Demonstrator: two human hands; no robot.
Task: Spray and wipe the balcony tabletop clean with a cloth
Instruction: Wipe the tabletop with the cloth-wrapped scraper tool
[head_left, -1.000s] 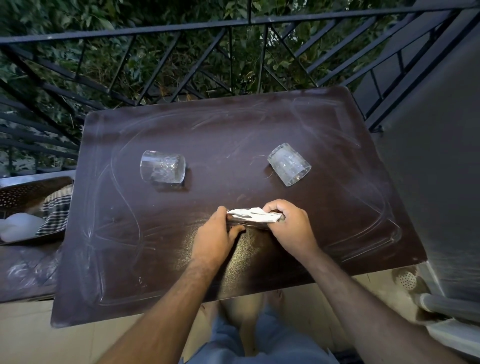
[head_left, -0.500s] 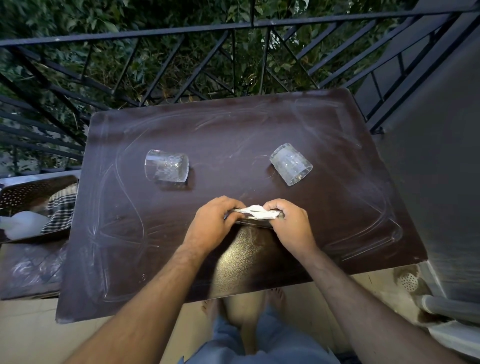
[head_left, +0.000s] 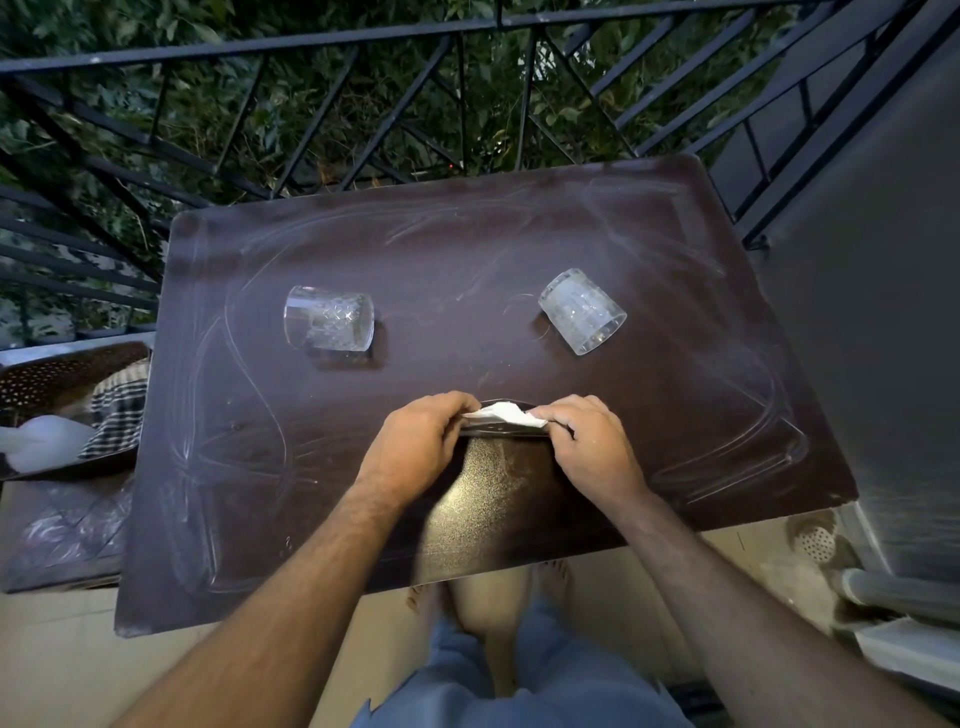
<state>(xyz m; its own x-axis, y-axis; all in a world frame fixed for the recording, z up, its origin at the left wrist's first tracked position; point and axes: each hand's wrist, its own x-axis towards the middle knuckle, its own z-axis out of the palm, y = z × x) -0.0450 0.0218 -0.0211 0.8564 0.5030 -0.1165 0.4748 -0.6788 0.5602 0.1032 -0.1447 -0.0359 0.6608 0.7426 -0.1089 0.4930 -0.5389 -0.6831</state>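
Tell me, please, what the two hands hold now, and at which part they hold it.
Both hold one folded white cloth over the tabletop: the left hand pinches its left end, the right hand its right end.

Two glasses (head_left: 329, 325) (head_left: 582, 310) — both lying on their sides, one white cloth (head_left: 503, 415), one table (head_left: 519, 249), two hands (head_left: 415, 441) (head_left: 592, 444)
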